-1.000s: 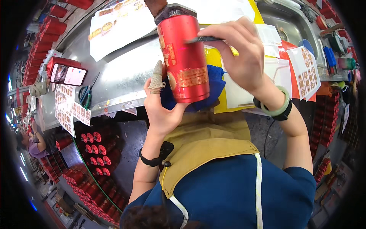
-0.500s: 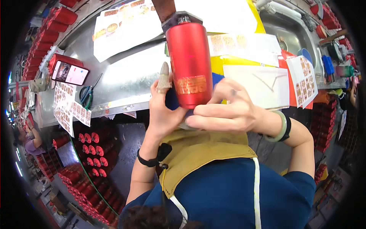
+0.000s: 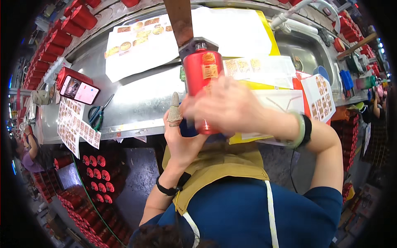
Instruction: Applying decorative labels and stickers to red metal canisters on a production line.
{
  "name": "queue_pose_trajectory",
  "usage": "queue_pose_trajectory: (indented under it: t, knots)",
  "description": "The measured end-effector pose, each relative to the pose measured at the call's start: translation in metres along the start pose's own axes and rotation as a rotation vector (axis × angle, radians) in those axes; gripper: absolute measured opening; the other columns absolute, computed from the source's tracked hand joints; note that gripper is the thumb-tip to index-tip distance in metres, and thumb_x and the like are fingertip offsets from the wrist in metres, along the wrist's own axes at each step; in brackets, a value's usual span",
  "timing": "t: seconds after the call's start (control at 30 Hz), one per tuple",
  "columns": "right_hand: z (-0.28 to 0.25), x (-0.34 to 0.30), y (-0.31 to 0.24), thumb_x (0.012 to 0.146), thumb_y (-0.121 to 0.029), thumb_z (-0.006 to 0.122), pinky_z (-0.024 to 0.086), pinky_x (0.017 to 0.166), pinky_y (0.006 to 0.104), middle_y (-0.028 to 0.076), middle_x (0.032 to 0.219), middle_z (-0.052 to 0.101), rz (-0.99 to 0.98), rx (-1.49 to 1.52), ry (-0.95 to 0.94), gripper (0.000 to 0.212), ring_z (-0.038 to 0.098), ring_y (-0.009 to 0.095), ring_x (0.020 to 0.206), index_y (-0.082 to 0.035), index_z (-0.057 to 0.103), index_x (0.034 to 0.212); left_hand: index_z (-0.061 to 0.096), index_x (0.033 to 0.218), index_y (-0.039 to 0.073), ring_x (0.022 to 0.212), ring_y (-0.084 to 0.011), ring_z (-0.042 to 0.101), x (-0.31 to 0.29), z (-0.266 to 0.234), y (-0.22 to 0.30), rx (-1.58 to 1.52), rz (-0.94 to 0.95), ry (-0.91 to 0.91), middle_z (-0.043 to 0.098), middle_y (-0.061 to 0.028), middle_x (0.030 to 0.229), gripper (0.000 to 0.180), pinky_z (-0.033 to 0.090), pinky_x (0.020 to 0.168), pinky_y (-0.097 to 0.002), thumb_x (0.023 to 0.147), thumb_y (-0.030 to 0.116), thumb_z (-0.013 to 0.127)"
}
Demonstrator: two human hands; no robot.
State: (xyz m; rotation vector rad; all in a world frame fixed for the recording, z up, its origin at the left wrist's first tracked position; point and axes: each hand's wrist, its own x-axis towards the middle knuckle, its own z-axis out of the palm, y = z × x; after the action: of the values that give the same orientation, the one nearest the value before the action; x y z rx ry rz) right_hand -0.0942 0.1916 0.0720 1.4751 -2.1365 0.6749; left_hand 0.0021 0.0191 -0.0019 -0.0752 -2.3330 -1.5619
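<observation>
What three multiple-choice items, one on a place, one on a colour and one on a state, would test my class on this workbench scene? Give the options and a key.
1. Where do the scissors lie?
A. on the metal bench, to the left of the red bottle
B. in the sink
C. in the right hand

2. What colour is the bottle's body?
A. blue
B. red
C. green

3. How is the bottle held?
A. lying flat on the bench
B. standing alone, untouched
C. upright, gripped by the left hand with the right hand across its front

Key: 1 A, the scissors rest on bare metal beside the phone. 2 B, the body is red with a gold label. 3 C, both hands are on it, the right one blurred, and its neck points up toward a brown bar.
</observation>
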Motion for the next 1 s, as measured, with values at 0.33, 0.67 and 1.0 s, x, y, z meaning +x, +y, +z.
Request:
queue_pose_trajectory:
  t: [0.33,0.67,1.0]
  knots:
    - [0.015,-0.034,0.028,0.081,-0.013,0.072,0.042,0.078,0.0297,-0.007,0.098,0.072,-0.154,-0.117,0.184,0.026,0.058,0.016,0.076,-0.021,0.076,0.105,0.037,0.156,-0.002,0.131,-0.0335,0.055,0.003,-0.011,-0.018,-0.005,0.000,-0.185,0.058,-0.0204,0.143,0.099,0.045,0.110,-0.0413,0.072,0.006,0.090]
    - [-0.010,0.000,0.053,0.081,-0.009,0.075,0.044,0.075,0.0339,-0.002,0.099,0.075,0.027,-0.233,0.192,0.025,0.062,0.018,0.078,-0.016,0.076,0.105,0.037,0.157,0.000,0.126,-0.0262,0.061,0.004,-0.009,-0.005,0.080,0.123,-0.092,0.062,-0.0167,0.139,0.091,0.045,0.110,-0.0386,0.079,0.006,0.084]
    - [-0.016,-0.019,0.022,0.081,-0.007,0.073,0.039,0.080,0.0300,0.000,0.095,0.076,0.152,-0.266,0.230,0.024,0.057,0.020,0.074,-0.015,0.078,0.103,0.054,0.145,0.000,0.125,-0.0340,0.056,0.002,-0.001,0.011,0.161,0.082,0.009,0.060,-0.0138,0.146,0.086,0.042,0.109,-0.0439,0.069,0.013,0.094]
